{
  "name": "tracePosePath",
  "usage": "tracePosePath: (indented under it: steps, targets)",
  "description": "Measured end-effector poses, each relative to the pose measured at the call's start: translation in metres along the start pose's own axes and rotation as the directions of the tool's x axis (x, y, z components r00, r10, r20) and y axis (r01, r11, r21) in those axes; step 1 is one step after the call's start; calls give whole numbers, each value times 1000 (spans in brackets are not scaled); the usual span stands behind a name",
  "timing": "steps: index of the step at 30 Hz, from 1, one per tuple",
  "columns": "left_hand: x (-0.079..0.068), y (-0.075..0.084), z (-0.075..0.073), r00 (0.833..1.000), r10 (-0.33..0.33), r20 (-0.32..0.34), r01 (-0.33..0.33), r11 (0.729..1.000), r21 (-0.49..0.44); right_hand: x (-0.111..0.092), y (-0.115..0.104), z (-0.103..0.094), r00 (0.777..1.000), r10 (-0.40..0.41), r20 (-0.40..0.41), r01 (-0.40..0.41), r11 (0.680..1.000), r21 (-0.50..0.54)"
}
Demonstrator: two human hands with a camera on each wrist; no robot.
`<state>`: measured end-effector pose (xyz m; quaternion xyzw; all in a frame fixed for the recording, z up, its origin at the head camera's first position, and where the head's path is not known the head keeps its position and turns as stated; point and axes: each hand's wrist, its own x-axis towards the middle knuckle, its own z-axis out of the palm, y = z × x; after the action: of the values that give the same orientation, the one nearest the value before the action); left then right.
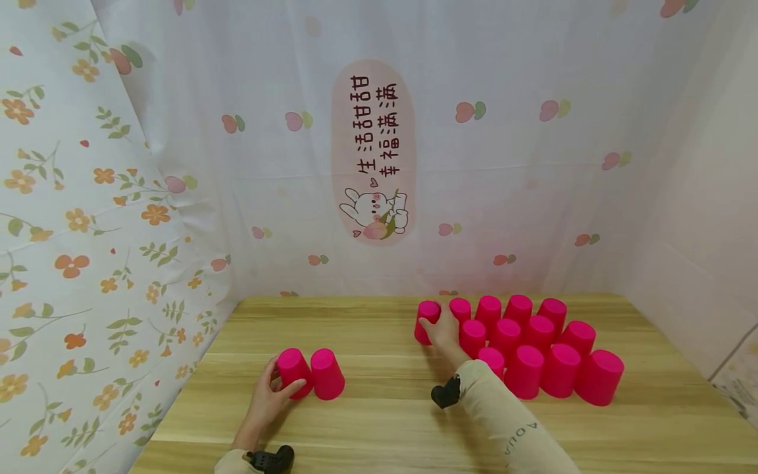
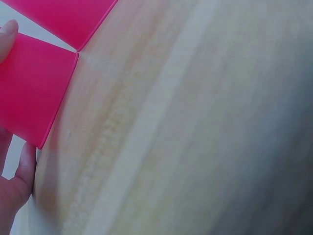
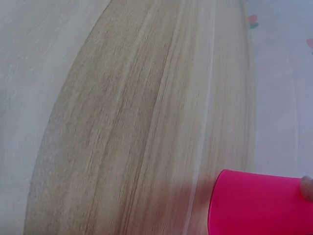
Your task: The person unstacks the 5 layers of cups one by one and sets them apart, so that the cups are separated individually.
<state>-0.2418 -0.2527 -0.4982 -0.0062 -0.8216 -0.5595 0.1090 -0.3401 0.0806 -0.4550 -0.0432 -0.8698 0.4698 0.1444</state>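
Note:
My left hand (image 1: 268, 397) holds an upside-down bright pink cup (image 1: 293, 374), thumb across its front and fingers on its far left side. Its rim meets the rim of a second pink cup (image 2: 73, 14) in the left wrist view; that cup (image 1: 328, 375) stands just to the right, upside down. Farther back on the table, my right hand (image 1: 443, 329) grips another pink cup (image 1: 428, 315) near its top, at the left end of the back row. One fingertip (image 3: 307, 188) shows on this cup (image 3: 259, 203) in the right wrist view.
Right of my right hand, several more upside-down pink cups (image 1: 540, 334) stand in close rows. They rest on a wood-grain table (image 1: 379, 408), its back edge near a printed curtain (image 1: 284, 217). My right sleeve (image 1: 503, 415) passes close by the front row.

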Motion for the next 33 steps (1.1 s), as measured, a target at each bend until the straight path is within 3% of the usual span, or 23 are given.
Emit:
tracePosePath:
  steps: [10,20,24,27,33]
  targets:
    - [-1,-1,3,1000,24,7,-24,1000,-12,2,3,0,999,39,-33,-40,999,-31]
    - [-2,2,4,1000,10,7,-10,1000,-12,8,1,-8,1000,10,-13,-10,1000,10]
    - [-2,1,4,1000,14,7,-13,1000,-8,11,-12,-17,999,-43,-2,43,996,77]
    - [-1,0,2,1000,-3,4,3,1000,-11,11,-25,-19,992,-126,-10,126,984,128]
    - [-1,1,0,1000,3,5,-3,1000,-2,-4,-57,-6,954,-293,59,262,915,306]
